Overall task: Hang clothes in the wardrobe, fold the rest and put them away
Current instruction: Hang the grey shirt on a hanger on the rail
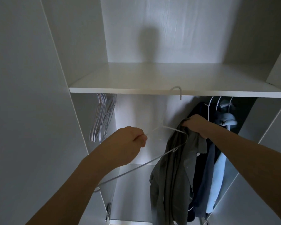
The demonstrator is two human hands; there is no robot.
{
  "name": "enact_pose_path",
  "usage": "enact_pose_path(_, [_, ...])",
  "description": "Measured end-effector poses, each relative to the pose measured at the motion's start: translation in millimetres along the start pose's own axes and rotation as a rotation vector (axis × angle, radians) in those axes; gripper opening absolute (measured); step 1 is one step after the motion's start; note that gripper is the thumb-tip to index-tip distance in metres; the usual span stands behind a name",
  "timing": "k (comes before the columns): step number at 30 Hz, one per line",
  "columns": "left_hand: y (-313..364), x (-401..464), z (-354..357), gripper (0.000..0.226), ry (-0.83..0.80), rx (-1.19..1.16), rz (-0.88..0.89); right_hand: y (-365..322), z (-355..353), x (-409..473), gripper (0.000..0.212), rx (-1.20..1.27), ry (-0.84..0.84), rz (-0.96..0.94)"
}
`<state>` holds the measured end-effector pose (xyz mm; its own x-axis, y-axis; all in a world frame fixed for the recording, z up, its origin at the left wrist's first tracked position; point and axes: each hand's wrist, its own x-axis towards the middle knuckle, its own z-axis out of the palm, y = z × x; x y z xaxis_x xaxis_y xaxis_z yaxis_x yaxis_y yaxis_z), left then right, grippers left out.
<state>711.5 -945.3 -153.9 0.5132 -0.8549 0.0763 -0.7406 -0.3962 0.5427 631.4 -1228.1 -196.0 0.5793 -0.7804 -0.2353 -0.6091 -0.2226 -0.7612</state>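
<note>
White wardrobe (39,95) walls fill the view, with a bare shelf (152,90) across the middle. Under the shelf on the far left, a bunch of white spare hangers (102,116) hangs with no clothes on. Just right of them, the left hand (128,143) is curled tight around one end of a white hanger (136,168). The hanger is tilted, and its long bar runs down toward the near left. Its hook (177,92) looks caught over the shelf edge, though I cannot be sure. The hanger's other end pokes into a grey shirt (173,176). The right hand (196,124) grips the top of that shirt in a closed fist, and the rest of the shirt droops down. On the far right, dark and blue clothes (217,143) already hang in a row.

I think the step now is getting the shirt onto the hanger. To do it well, slide the hanger end all the way into the shoulder, then pull the collar over the middle so the shirt sits straight and does not slip off.
</note>
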Motion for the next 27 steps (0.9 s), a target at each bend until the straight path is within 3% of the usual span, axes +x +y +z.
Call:
enact_pose_path(4, [-3.1,9.8,14.8,0.029,0.01,0.009,0.063,-5.5,1.6,-9.0,0.035,0.108,-0.03,0.061])
enact_pose_path(8, [-23.7,25.3,39.3,0.027,0.033,-0.051,0.034,-17.1,4.0,-19.0,0.034,0.102,-0.086,-0.032])
enact_pose_path(15, [-43.4,37.2,29.8,0.031,0.071,-0.132,0.217,-27.5,-10.6,-36.1,0.035,-0.344,0.043,-0.314])
enact_pose_path(21, [-45.9,55.8,38.1,0.028,0.126,-0.132,0.163,-29.4,-2.3,-46.0,0.027,-0.317,-0.059,-0.371])
enact_pose_path(23, [-53.8,61.0,43.9,0.023,0.234,-0.047,0.135,-30.5,1.6,-46.7,0.033,-0.257,-0.05,-0.378])
enact_pose_path(24, [-56.9,63.1,47.2,0.019,0.344,0.102,0.138,-32.3,3.4,-48.3,0.035,-0.241,-0.033,-0.385])
enact_pose_path(26, [-59.5,61.9,58.9,0.028,0.664,0.426,0.172,-36.9,5.4,-49.4,0.036,-0.224,0.021,-0.418])
enact_pose_path(27, [-58.1,57.6,66.6,0.033,0.807,0.447,0.234,-40.2,4.8,-49.4,0.035,-0.209,0.046,-0.433])
